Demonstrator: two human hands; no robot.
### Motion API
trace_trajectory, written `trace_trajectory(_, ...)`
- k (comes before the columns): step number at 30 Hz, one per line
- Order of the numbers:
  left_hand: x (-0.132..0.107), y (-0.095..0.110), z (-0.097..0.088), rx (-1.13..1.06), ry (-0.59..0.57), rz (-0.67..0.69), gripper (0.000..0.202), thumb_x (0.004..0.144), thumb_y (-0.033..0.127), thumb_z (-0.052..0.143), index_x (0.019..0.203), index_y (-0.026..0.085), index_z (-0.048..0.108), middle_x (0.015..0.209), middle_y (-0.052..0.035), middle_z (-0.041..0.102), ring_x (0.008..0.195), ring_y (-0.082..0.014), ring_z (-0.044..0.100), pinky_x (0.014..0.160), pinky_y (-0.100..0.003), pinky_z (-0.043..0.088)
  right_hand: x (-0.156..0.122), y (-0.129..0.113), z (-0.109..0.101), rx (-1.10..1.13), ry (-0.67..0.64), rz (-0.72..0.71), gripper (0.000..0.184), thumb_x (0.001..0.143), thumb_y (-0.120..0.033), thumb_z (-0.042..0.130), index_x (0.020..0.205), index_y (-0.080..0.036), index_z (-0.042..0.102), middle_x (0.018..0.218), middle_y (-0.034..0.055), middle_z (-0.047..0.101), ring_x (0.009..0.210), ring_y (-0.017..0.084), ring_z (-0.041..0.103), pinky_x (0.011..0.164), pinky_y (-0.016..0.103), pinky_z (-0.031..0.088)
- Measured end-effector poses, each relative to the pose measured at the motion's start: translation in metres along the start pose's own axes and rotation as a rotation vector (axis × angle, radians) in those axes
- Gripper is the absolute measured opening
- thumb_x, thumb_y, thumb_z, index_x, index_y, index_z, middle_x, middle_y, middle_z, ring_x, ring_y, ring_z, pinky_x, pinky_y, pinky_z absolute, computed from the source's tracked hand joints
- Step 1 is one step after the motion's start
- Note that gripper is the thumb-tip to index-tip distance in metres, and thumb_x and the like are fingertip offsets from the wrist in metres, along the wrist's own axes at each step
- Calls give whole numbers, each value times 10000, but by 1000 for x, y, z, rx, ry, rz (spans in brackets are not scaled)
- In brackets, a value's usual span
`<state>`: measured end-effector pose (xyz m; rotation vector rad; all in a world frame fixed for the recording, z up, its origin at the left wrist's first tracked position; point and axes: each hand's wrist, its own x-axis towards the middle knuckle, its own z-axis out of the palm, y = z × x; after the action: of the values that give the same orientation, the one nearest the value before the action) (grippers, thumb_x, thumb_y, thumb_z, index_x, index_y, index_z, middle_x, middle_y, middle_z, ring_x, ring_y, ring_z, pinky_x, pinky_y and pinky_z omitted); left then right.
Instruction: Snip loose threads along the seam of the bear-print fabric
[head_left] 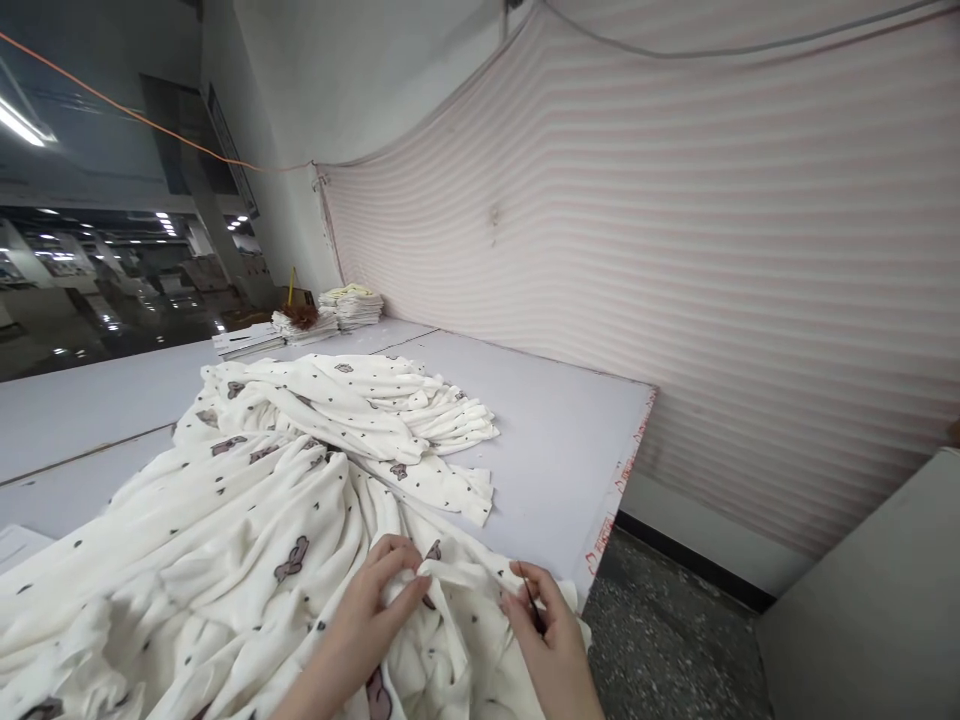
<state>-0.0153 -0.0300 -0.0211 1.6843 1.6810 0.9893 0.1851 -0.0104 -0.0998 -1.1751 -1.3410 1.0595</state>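
Note:
A heap of white plush fabric [247, 530], printed with small dark dots and brownish bear figures, spreads over the near part of the table. My left hand [371, 605] pinches a fold of it between thumb and fingers. To the right, my right hand [546, 625] is closed around a thin dark tool [534, 608] with a narrow pointed end; its exact kind is hard to make out. The right fingertips sit close to the fabric's edge, near the table's right side. Gathered, sleeve-like ends of the fabric lie farther back.
The pale table [555, 420] has a right edge with red-printed tape [619, 480]. Folded white cloth stacks [351, 308] stand at its far end, beside a reddish-brown bundle [300, 316]. A pink-striped curtain [600, 240] hangs behind. A grey panel [870, 590] stands right, across the speckled floor [667, 630].

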Motion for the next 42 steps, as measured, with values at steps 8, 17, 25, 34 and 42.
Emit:
trace_trajectory(8, -13, -7, -19, -765, 115, -100, 231, 826, 346, 587, 664, 204, 505, 1052, -51, 658, 1010, -258, 587, 834, -337, 446, -4, 12, 16, -242, 39, -37, 225, 724, -294, 621, 939, -244, 666, 686, -6, 590, 639, 197, 583, 566, 245, 431)
trace_trajectory(17, -38, 4, -13, 208, -148, 24, 244, 665, 251, 719, 895, 263, 636, 816, -2, 615, 679, -197, 600, 636, -240, 415, -8, -16, 28, -129, -92, -182, 117, 793, -269, 518, 718, -208, 582, 549, -84, 316, 487, 119, 366, 468, 210, 299)
trace_trajectory(25, -34, -14, 0, -181, -101, -176, 303, 849, 462, 506, 782, 201, 645, 697, -2, 623, 753, -213, 564, 710, -259, 426, -5, -15, 53, -208, -21, -238, 164, 838, -341, 553, 723, -228, 525, 599, -36, 536, 543, 147, 517, 516, 208, 394)
trace_trajectory(34, -35, -19, -2, -528, -100, -286, 291, 751, 496, 606, 745, 209, 653, 727, 10, 612, 832, -229, 555, 778, -282, 416, -11, -19, 62, -76, -167, -293, 132, 829, -309, 572, 757, -221, 638, 672, -25, 594, 566, 131, 518, 543, 194, 395)
trace_trajectory(42, -35, -36, 5, -380, -30, -258, 376, 726, 548, 641, 616, 195, 577, 580, 47, 460, 640, -162, 457, 614, -228, 369, -10, -29, 71, -30, -190, -136, 258, 888, -431, 491, 743, -219, 492, 577, -66, 417, 516, 115, 447, 488, 191, 349)
